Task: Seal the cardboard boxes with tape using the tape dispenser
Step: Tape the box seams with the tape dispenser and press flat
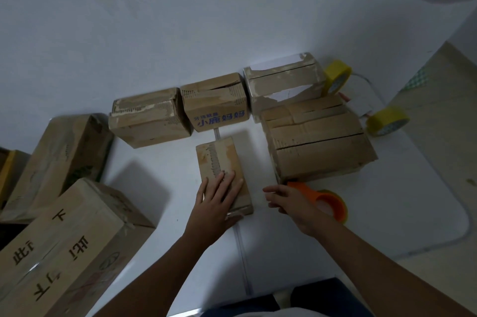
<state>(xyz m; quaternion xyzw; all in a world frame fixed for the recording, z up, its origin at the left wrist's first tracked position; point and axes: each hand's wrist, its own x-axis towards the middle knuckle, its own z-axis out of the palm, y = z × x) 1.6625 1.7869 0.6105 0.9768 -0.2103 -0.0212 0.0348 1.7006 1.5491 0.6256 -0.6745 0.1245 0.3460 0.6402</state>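
Observation:
A small cardboard box (222, 169) lies on the white table (387, 213) in front of me, its worn seam running away from me. My left hand (219, 203) rests flat on its near half, fingers straight. An orange tape dispenser (330, 203) with a roll in it lies to the right of the box. My right hand (291, 203) is against its near side, fingers stretched left toward the box, with no clear grip showing. Behind stand three closed boxes in a row (149, 118) (214, 102) (284, 84), and a bigger box (317, 141) is at the right.
Two yellow tape rolls (336, 76) (388, 120) lie at the back right near the wall and table edge. Large cartons (64, 247) (59, 159) crowd the left side. The table's rounded corner (462, 226) is at the right, with floor beyond.

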